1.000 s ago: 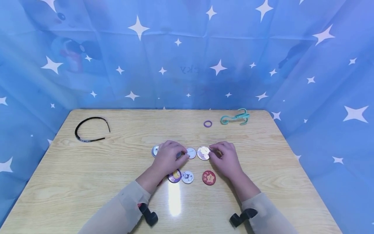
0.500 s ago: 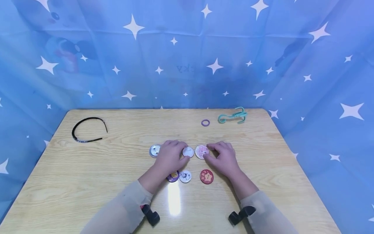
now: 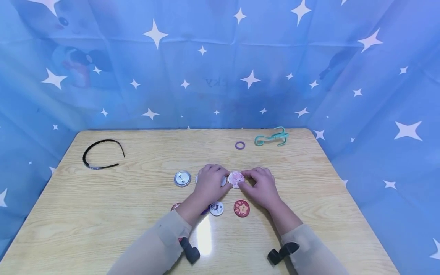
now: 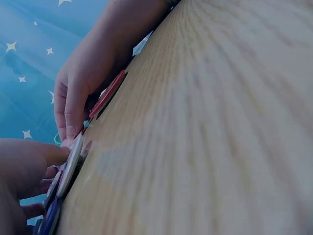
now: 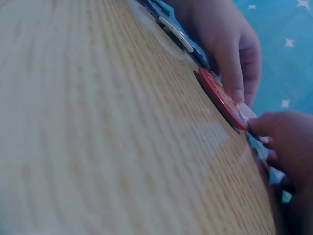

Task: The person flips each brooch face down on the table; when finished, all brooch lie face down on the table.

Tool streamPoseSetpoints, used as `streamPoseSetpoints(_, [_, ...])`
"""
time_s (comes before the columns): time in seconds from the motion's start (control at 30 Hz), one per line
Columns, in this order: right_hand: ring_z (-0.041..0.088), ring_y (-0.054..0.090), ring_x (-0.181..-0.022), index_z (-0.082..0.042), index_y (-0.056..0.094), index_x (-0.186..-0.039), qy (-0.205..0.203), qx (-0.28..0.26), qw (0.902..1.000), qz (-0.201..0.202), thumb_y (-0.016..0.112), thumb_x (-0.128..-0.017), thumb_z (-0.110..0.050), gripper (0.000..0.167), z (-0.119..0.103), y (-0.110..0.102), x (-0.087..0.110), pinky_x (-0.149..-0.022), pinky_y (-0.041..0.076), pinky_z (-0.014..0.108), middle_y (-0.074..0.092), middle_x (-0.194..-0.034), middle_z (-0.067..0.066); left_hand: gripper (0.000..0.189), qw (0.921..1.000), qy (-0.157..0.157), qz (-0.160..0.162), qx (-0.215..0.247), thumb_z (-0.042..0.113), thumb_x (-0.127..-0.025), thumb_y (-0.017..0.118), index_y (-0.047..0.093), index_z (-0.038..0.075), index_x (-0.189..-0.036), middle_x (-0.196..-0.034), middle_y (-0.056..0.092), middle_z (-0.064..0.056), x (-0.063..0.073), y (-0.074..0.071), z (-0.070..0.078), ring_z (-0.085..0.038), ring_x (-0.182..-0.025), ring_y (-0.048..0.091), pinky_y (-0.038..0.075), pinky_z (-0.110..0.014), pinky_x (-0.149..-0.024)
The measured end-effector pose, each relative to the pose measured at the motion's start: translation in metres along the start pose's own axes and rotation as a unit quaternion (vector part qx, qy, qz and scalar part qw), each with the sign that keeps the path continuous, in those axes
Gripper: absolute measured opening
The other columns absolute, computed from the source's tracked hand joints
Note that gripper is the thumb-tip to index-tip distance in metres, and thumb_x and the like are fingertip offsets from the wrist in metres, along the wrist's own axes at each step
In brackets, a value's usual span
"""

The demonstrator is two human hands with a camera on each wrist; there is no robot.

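In the head view a round pink-and-white button badge (image 3: 236, 180) lies mid-table between both hands. My right hand (image 3: 261, 187) pinches its right edge with thumb and forefinger. From the other side, my left hand (image 3: 209, 185) has its thumb and fingertips at the badge's left edge. Under that left hand a pale badge (image 3: 224, 180) partly shows. Further left lies a badge with its silver pin back (image 3: 182, 178) facing up. Nearer me are a red star badge (image 3: 242, 208) and a white badge (image 3: 216, 208); a purple badge is mostly hidden by the left wrist.
A black headband (image 3: 101, 154) lies at the table's far left. Toward the back right are a purple hair tie (image 3: 240, 145) and a teal claw-like hair clip (image 3: 272, 137). Another red badge (image 3: 175, 206) peeks out beside the left forearm. A blue starry curtain (image 3: 213, 68) hangs behind the table.
My left hand has moved right, off the pale badge to the pink one, uncovering the pin-backed badge. The right hand keeps its hold; the pink badge's glare is gone. The head view shifts slightly.
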State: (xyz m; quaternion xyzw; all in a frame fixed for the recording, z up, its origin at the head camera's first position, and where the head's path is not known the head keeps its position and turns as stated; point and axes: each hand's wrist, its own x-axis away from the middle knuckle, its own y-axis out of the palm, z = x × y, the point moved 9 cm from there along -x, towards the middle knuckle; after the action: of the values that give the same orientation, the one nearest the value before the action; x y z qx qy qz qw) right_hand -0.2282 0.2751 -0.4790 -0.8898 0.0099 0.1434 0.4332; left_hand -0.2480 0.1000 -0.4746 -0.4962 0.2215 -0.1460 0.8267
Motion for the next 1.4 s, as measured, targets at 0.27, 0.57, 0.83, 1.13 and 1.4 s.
streamPoseSetpoints(0.27, [0.022, 0.053, -0.095, -0.014, 0.081, -0.114, -0.005, -0.031, 0.9994, 0.012, 0.088, -0.088, -0.022, 0.029, -0.003, -0.003, 0.002, -0.089, 0.033, 0.045, 0.072, -0.094, -0.004, 0.032, 0.9995, 0.018, 0.013, 0.021, 0.044, -0.096, 0.078, 0.078, 0.02, -0.118, -0.131, 0.07, -0.002, 0.002, 0.002, -0.002, -0.033, -0.127, 0.057, 0.041, -0.057, -0.109])
streamPoseSetpoints(0.57, [0.021, 0.053, -0.092, -0.013, 0.081, -0.113, 0.006, -0.051, 0.9987, 0.004, 0.086, -0.09, -0.018, 0.025, -0.005, -0.002, -0.001, -0.09, 0.036, 0.043, 0.068, -0.088, -0.007, 0.031, 0.9991, 0.02, 0.023, 0.029, 0.042, -0.098, 0.078, 0.078, 0.021, -0.119, -0.13, 0.071, -0.001, 0.003, 0.004, -0.006, -0.03, -0.127, 0.057, 0.039, -0.057, -0.111])
streamPoseSetpoints(0.83, [0.018, 0.058, -0.09, -0.013, 0.082, -0.112, 0.019, -0.069, 0.9971, 0.026, 0.083, -0.096, -0.017, 0.016, 0.0, -0.004, -0.002, -0.079, 0.05, 0.035, 0.072, -0.087, -0.006, 0.027, 0.998, 0.022, 0.037, 0.047, 0.04, -0.097, 0.079, 0.079, 0.023, -0.118, -0.127, 0.072, 0.0, 0.004, 0.002, -0.006, -0.031, -0.126, 0.058, 0.04, -0.057, -0.111])
streamPoseSetpoints(1.13, [0.019, 0.058, -0.091, -0.012, 0.081, -0.107, 0.017, -0.086, 0.9956, 0.034, 0.083, -0.095, -0.012, 0.013, 0.0, -0.005, -0.001, -0.079, 0.049, 0.034, 0.071, -0.09, -0.003, 0.028, 0.9973, 0.019, 0.039, 0.058, 0.037, -0.097, 0.08, 0.08, 0.024, -0.121, -0.126, 0.074, 0.0, 0.004, -0.001, -0.004, -0.032, -0.127, 0.059, 0.039, -0.058, -0.113])
streamPoseSetpoints(1.4, [0.019, 0.056, -0.084, -0.011, 0.079, -0.104, 0.011, -0.097, 0.9943, 0.044, 0.083, -0.094, -0.01, 0.01, -0.003, -0.008, 0.0, -0.073, 0.045, 0.027, 0.063, -0.085, -0.002, 0.026, 0.9942, 0.052, 0.076, 0.056, 0.034, -0.094, 0.084, 0.081, 0.024, -0.118, -0.12, 0.075, 0.005, 0.005, -0.008, 0.0, -0.024, -0.122, 0.064, 0.04, -0.054, -0.11])
